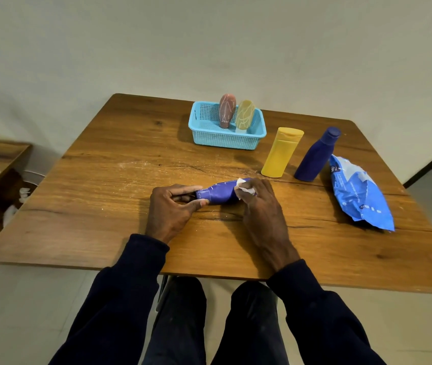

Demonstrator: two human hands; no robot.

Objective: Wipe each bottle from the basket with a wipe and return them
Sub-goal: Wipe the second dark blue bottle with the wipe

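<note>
**Wiping the purple bottle**

The purple bottle (220, 192) lies on its side in the middle of the frame, low over the wooden surface (104, 180). The left hand (172, 206) grips its narrow end with curled fingers and thumb. The right hand (259, 204) is curled over the fat end and presses a small white wipe (243, 187) onto it.

To do this step well, the left hand should hold tight so the bottle does not slip. It can turn the bottle a bit at a time. The right hand should rub the wipe along the whole side, from the fat end to the narrow end, so no part is missed (the underside is hidden here, so it needs a turn too).

Above, in the middle of the frame, the blue basket (225, 140) holds a pink bottle (227, 110) and a pale yellow bottle (245, 114), both standing up. To its right, out on the surface, stand a yellow bottle (282, 152) and a dark blue bottle (316, 155). The blue wipes pack (359, 191) lies at the right, just beside the dark blue bottle.

I think the job is only partly done, since three bottles are out of the basket.
</note>
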